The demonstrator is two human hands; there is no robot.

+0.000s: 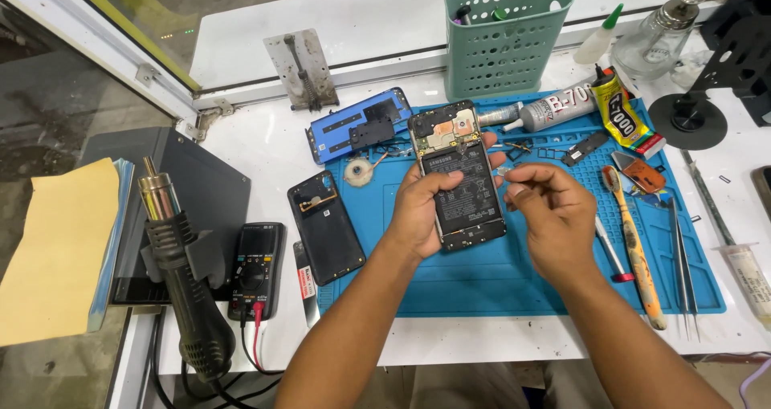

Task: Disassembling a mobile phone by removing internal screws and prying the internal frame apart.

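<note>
Seen from the head camera, the left hand (422, 212) is wrapped around an opened phone (458, 176), thumb across its black battery and fingers curled behind, holding it tilted above the blue rubber mat (482, 280). The right hand (554, 212) sits just beside the phone's right edge, its thumb and forefinger pinched together on something too small to make out. The phone is a flat rectangle with bare circuit parts at its top. On the mat's left lie a black back cover (325, 226) and a blue plastic frame (357, 124); a toothbrush (634, 244) lies to the right.
</note>
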